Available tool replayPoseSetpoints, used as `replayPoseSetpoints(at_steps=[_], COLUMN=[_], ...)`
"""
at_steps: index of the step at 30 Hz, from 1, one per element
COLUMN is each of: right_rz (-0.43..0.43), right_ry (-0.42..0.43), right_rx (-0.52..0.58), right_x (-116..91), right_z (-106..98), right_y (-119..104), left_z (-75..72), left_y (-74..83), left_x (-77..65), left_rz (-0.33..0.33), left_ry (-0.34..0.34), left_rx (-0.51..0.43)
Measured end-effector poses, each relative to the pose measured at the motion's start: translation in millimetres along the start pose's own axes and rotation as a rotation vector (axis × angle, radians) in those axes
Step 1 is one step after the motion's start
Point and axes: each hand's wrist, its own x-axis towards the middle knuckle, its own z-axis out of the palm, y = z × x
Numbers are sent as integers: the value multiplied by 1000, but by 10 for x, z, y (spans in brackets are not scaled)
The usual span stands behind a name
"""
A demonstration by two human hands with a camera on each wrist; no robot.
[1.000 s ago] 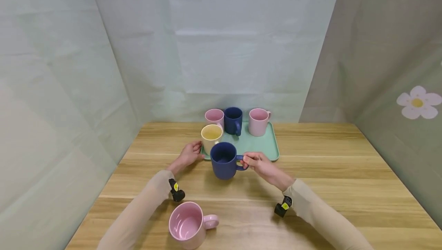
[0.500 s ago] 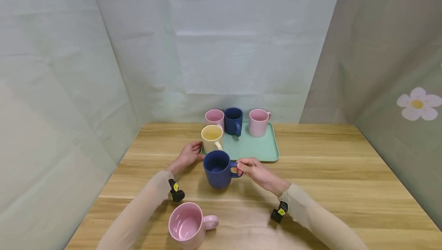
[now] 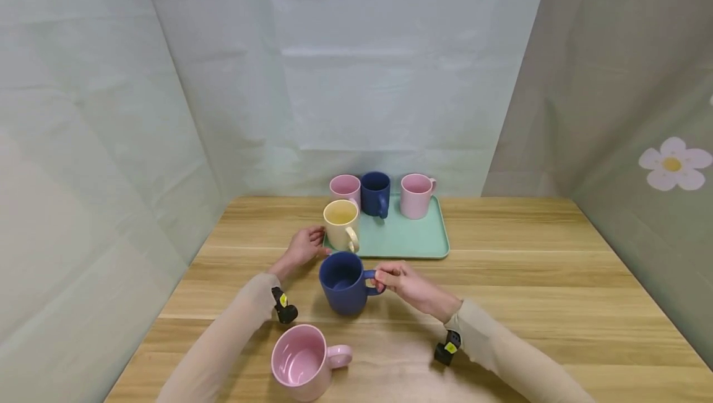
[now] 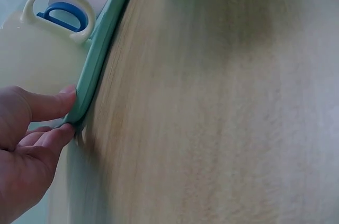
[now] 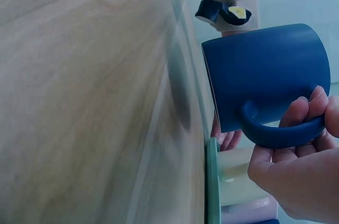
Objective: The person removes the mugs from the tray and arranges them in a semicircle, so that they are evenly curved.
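My right hand [image 3: 411, 286] grips the handle of a dark blue mug [image 3: 344, 291] and holds it upright just in front of the tray. In the right wrist view the mug [image 5: 265, 70] hangs above the table, its shadow apart from it. At the near left corner of the mint green tray [image 3: 414, 248], my left hand [image 3: 303, 247] pinches the rim, thumb above and fingertips below, as the left wrist view shows. Right beside that hand a cream mug [image 3: 336, 234] stands on the tray, its handle towards me.
Farther back on the tray stand a pink mug [image 3: 344, 187], a second blue mug [image 3: 374, 195] and another pink mug [image 3: 414, 202]. A larger-looking pink mug [image 3: 306, 369] is on the wooden table [image 3: 546, 291] near me. Cloth walls [image 3: 390, 69] enclose the table.
My right hand has brought the blue mug towards me and to the left, away from the tray's front edge. The cream mug's handle has come into full view. My left hand stays at the tray corner.
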Motion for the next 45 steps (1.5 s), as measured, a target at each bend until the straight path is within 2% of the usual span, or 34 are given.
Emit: replayPoseSetpoints(at_steps=[15, 21, 25, 28, 32, 41, 45], right_rz=[44, 78, 68, 67, 107, 125, 114], right_ry=[12, 1, -15, -40, -85, -235, -246], right_rx=[-19, -24, -2, 37, 69, 31, -13], right_x=[16, 14, 13, 9, -2, -13, 4], right_z=[203, 257, 277, 284, 289, 298, 301], right_y=[145, 182, 194, 203, 209, 151, 120], left_z=[15, 22, 22, 21, 19, 8, 4], left_y=[-30, -31, -18, -10, -2, -23, -41], left_x=[-18, -28, -33, -32, -32, -21, -14], left_rz=[-11, -26, -27, -27, -29, -19, -23], left_ry=[4, 14, 10, 10, 9, 4, 3], left_rx=[-24, -23, -24, -22, -11, -33, -35])
